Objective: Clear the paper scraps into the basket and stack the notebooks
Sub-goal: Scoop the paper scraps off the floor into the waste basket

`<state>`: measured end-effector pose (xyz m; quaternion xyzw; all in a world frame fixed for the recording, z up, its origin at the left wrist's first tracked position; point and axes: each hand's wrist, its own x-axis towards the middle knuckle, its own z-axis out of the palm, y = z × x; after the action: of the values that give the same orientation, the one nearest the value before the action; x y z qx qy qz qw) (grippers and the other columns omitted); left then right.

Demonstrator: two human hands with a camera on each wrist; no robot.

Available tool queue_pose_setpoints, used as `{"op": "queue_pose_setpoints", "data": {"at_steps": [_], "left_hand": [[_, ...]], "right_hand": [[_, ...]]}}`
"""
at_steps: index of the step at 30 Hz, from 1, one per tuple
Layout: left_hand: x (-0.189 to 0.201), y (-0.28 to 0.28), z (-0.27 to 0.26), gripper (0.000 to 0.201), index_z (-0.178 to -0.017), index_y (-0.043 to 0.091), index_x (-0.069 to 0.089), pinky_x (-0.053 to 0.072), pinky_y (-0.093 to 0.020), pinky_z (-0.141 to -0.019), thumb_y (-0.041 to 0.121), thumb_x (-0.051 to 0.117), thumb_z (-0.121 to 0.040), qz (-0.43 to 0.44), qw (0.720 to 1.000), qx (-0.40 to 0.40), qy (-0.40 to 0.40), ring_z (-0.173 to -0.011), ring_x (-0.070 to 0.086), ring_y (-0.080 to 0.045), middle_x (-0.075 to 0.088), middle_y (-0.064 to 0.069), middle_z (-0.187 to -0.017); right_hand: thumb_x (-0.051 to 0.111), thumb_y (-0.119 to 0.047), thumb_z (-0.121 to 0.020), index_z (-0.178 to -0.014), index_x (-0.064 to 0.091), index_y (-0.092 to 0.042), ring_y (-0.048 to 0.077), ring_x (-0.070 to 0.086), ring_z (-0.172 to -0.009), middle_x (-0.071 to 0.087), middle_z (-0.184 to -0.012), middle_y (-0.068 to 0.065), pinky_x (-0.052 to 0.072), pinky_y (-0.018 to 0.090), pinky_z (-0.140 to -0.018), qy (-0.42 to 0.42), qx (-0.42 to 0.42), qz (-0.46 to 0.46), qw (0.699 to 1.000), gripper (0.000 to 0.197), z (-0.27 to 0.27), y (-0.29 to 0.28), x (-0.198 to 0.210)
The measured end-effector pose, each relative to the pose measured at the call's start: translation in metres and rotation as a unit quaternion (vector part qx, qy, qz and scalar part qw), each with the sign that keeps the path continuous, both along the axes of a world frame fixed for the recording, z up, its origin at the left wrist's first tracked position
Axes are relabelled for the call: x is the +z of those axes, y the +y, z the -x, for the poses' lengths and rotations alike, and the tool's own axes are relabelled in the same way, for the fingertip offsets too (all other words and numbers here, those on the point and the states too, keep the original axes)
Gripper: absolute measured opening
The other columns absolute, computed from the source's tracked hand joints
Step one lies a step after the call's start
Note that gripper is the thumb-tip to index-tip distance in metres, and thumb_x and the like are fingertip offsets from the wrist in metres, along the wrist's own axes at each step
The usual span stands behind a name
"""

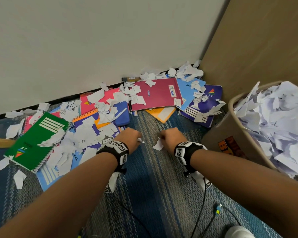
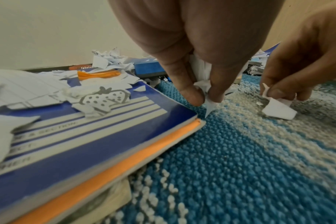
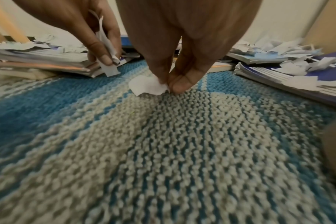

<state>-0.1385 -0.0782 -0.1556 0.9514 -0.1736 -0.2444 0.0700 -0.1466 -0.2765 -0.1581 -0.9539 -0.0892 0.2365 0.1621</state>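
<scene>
Head view: left hand (image 1: 130,137) and right hand (image 1: 172,138) low over blue-grey carpet (image 1: 162,194), each pinching a white paper scrap (image 1: 158,145). Notebooks (image 1: 157,96) strewn along the wall edge under more scraps; basket (image 1: 234,134) heaped with paper at the carpet's right edge.

Left wrist view: thumb and fingertips (image 2: 194,95) closed on a torn scrap (image 2: 208,106), just beside the blue notebook (image 2: 86,136) corner.

Right wrist view: fingertips (image 3: 180,84) pressed together, nipping a small white scrap (image 3: 148,87) touching the carpet.
</scene>
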Motion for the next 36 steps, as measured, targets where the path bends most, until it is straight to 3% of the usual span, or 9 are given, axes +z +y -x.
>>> {"op": "queue_pose_setpoints", "data": {"at_steps": [10,14,18,22,25,28,31,34,36], "left_hand": [[-0.003,0.001,0.000,0.023,-0.107,0.009,0.068,0.051,-0.042,-0.083,0.023,0.055,-0.094,-0.005,1.000,0.006,0.002,-0.097,0.060,-0.032,0.066,-0.015,-0.104],[0.003,0.000,-0.003,0.022,-0.105,0.008,0.068,0.050,-0.041,-0.080,0.021,0.054,-0.094,0.002,1.000,0.013,0.000,-0.096,0.060,-0.032,0.065,-0.015,-0.103],[0.020,-0.004,-0.012,0.020,-0.101,0.006,0.069,0.051,-0.039,-0.076,0.016,0.053,-0.093,0.029,0.999,0.041,-0.010,-0.095,0.062,-0.032,0.067,-0.016,-0.099],[0.055,-0.013,-0.038,0.019,-0.090,0.008,0.070,0.050,-0.034,-0.070,0.018,0.054,-0.092,0.117,0.984,0.108,-0.076,-0.086,0.064,-0.030,0.068,-0.013,-0.088],[0.101,-0.027,-0.063,0.020,-0.094,0.009,0.073,0.049,-0.030,-0.077,0.024,0.061,-0.091,0.188,0.962,0.142,-0.139,-0.088,0.064,-0.025,0.070,-0.010,-0.094],[0.152,-0.047,-0.086,0.017,-0.096,0.009,0.074,0.053,-0.031,-0.082,0.022,0.069,-0.086,0.292,0.919,0.165,-0.209,-0.083,0.068,-0.026,0.072,-0.012,-0.091],[0.191,-0.073,-0.100,0.017,-0.094,0.014,0.074,0.056,-0.033,-0.074,0.026,0.071,-0.083,0.366,0.884,0.169,-0.236,-0.072,0.068,-0.022,0.071,-0.008,-0.079],[0.217,-0.107,-0.098,0.014,-0.091,0.018,0.073,0.054,-0.027,-0.072,0.028,0.072,-0.082,0.404,0.872,0.136,-0.241,-0.071,0.068,-0.017,0.069,-0.002,-0.076],[0.230,-0.137,-0.081,0.010,-0.089,0.018,0.074,0.054,-0.025,-0.073,0.024,0.074,-0.081,0.443,0.860,0.093,-0.234,-0.071,0.067,-0.014,0.070,-0.001,-0.077]], "right_hand": [[0.048,-0.012,-0.096,-0.111,0.063,-0.002,0.034,0.056,-0.102,0.056,-0.109,0.015,0.047,0.040,-0.078,-0.032,0.130,0.105,0.985,0.024,0.006,0.012,-0.006],[0.049,-0.006,-0.094,-0.107,0.060,0.001,0.036,0.053,-0.103,0.054,-0.109,0.018,0.050,0.046,-0.083,-0.020,0.141,0.119,0.983,0.019,-0.001,0.020,0.005],[0.056,-0.011,-0.091,-0.099,0.061,0.002,0.036,0.059,-0.096,0.058,-0.103,0.020,0.052,0.045,-0.080,0.027,0.118,0.109,0.987,0.016,-0.002,0.028,0.030],[0.053,-0.014,-0.094,-0.084,0.057,0.002,0.038,0.062,-0.091,0.057,-0.087,0.018,0.049,0.040,-0.072,0.003,0.086,0.072,0.994,0.019,-0.003,0.036,0.083],[0.050,-0.010,-0.095,-0.100,0.061,0.001,0.036,0.063,-0.093,0.063,-0.100,0.020,0.043,0.035,-0.067,-0.055,0.094,0.057,0.992,0.017,-0.009,0.041,0.139],[0.052,-0.009,-0.092,-0.100,0.063,0.000,0.031,0.061,-0.081,0.057,-0.085,0.013,0.045,0.032,-0.064,-0.087,0.117,0.097,0.985,0.016,-0.013,0.031,0.199],[0.054,-0.011,-0.092,-0.084,0.054,-0.008,0.022,0.050,-0.070,0.044,-0.072,0.003,0.040,0.028,-0.060,-0.128,0.117,0.151,0.973,0.009,-0.007,0.001,0.258],[0.059,-0.018,-0.088,-0.062,0.043,-0.010,0.014,0.041,-0.050,0.043,-0.060,0.001,0.029,0.023,-0.042,-0.142,0.079,0.201,0.966,0.032,-0.001,-0.046,0.302],[0.060,-0.021,-0.086,-0.057,0.041,-0.014,0.014,0.038,-0.048,0.042,-0.057,0.002,0.027,0.020,-0.043,-0.133,0.037,0.233,0.963,0.035,0.006,-0.087,0.320]]}}
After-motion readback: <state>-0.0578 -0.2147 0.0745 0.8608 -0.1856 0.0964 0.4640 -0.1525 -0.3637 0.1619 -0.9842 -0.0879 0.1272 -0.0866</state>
